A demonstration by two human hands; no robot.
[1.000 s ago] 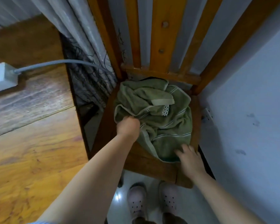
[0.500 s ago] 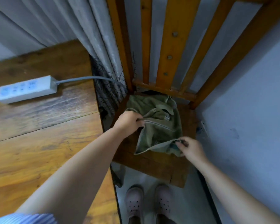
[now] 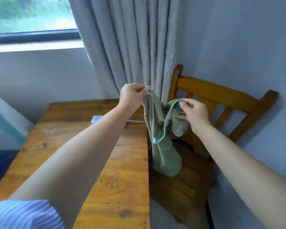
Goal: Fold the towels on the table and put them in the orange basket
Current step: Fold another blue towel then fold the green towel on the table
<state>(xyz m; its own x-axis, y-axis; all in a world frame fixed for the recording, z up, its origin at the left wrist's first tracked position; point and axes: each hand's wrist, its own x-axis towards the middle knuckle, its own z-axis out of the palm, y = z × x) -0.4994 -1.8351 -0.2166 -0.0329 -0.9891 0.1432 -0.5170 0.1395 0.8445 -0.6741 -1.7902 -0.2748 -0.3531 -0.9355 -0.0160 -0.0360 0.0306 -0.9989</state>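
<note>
A green towel (image 3: 162,146) hangs in the air between the wooden table (image 3: 119,179) and the wooden chair (image 3: 221,96), its lower end drooping onto the chair seat. My left hand (image 3: 132,95) pinches one top corner above the table's right edge. A second corner, lower and to the right, is gripped by my right hand (image 3: 194,113) in front of the chair back. The towel sags in loose folds between both hands. No orange basket is in view.
A white power strip (image 3: 97,119) lies on the table's far side, partly behind my left arm. Grey curtains (image 3: 130,47) hang behind the table and chair. A window (image 3: 31,22) is at upper left, a pale wall at right.
Both hands have lifted the towel up off the chair seat, and it now hangs between them. My view has tilted up from the seat to the table, curtain and window.
</note>
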